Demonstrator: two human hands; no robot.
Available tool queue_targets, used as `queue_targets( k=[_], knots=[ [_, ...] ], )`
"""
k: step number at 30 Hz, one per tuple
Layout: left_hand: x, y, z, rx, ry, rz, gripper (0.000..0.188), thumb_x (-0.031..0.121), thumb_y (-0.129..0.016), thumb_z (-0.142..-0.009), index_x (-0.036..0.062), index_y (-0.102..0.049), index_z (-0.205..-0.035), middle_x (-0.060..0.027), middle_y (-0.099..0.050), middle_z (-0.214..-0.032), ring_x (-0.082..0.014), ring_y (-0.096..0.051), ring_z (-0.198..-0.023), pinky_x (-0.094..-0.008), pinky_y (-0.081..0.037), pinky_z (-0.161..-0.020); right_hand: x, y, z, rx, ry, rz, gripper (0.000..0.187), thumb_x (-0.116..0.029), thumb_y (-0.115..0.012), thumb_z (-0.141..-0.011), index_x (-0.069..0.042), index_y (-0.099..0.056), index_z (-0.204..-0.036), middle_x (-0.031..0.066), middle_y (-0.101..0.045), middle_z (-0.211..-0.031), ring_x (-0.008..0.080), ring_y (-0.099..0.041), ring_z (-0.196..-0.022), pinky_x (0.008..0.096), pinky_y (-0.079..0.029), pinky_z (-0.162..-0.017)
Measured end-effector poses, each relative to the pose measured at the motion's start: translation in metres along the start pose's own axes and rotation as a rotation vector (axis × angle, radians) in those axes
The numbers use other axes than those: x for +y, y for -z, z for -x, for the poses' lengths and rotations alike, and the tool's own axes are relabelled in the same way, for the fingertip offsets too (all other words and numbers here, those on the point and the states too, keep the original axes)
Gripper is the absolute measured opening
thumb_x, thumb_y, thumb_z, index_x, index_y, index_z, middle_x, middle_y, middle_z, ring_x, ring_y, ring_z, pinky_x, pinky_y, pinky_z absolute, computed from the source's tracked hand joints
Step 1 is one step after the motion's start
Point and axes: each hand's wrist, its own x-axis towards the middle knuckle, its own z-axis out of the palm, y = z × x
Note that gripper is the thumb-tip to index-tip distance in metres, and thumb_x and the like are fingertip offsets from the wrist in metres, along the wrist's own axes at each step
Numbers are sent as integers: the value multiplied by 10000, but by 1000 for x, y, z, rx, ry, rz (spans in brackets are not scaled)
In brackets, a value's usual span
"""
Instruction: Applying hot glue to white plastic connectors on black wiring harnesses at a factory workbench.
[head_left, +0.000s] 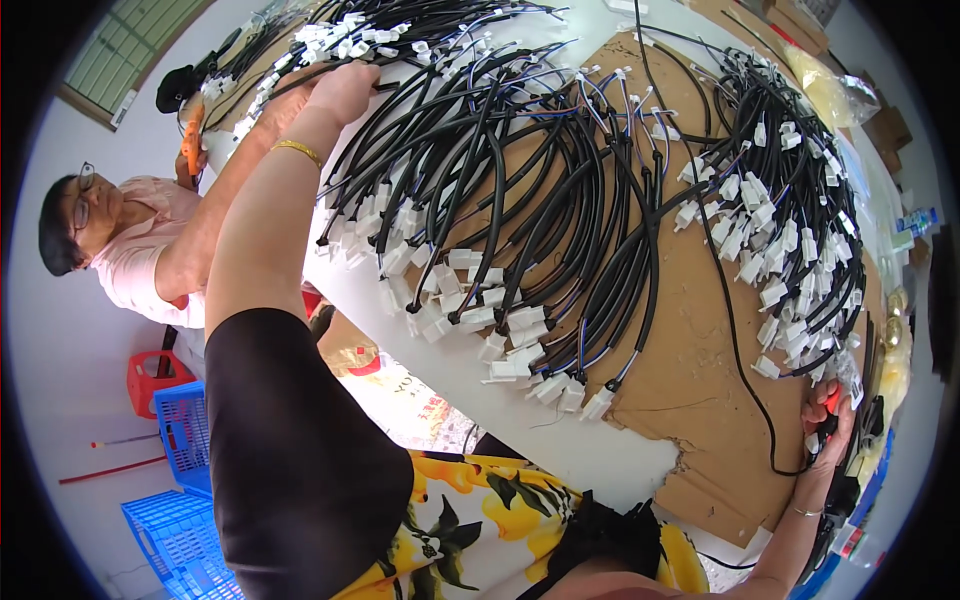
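Observation:
My left hand (345, 92) reaches far across the table at the upper left. Its fingers are closed at the end of a black cable (392, 86), beside a heap of wire harnesses with white connectors (350, 35). A large fan of black cable harnesses (580, 210) lies in front of me, white plugs (525, 325) toward the near side and thin wires at the far ends. Low at the right edge, my right hand (828, 425) is closed round a small red and black thing, partly hidden by the fingers. A thin black cord (740, 370) runs close to it.
A co-worker (150, 230) at the left holds an orange tool (190, 140). Another harness pile (780, 190) lies at the right. Brown cardboard (700, 350) covers part of the white table (600, 455). Blue crates (180, 540) and a red stool (155, 380) stand at lower left.

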Motion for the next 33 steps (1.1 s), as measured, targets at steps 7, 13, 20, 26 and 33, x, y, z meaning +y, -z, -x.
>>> queue_targets(
  k=[7,13,20,26,33],
  knots=[
    [8,-3,18,120,-172,28,74,92,-565,-731,27,-546,-760,-145,-545,-806,-325,-532,-820,-392,-423,-715,1,-6,0,-22,2,-32,277,-289,-525,-835,-40,-441,-924,31,-427,-762,76,-373,-574,185,-334,-524],
    [5,51,6,580,173,299,209,182,-557,-772,73,-592,-948,-174,-603,-810,-324,-584,-746,-363,-466,-672,1,-8,1,-12,16,-2,275,-293,-507,-846,-40,-444,-931,36,-436,-776,75,-376,-571,184,-337,-524],
    [-3,146,-6,987,370,619,169,205,-545,-796,102,-623,-905,-160,-606,-752,-316,-588,-728,-338,-468,-650,1,-6,0,-24,17,-6,278,-293,-511,-843,-37,-438,-923,24,-415,-754,73,-369,-564,181,-330,-522],
    [24,174,-9,939,233,770,157,97,-521,-804,-19,-598,-875,-21,-528,-581,-66,-462,-497,-235,-394,-452,1,0,1,-31,18,-9,281,-293,-515,-842,-35,-436,-922,23,-413,-755,72,-363,-560,181,-329,-524],
    [15,39,-20,318,211,115,292,150,-548,-753,181,-579,-1041,-161,-606,-830,-323,-583,-780,-387,-466,-711,2,-5,-2,-24,14,-21,275,-286,-522,-837,-33,-451,-916,42,-445,-775,81,-373,-561,196,-329,-530]
  ],
)
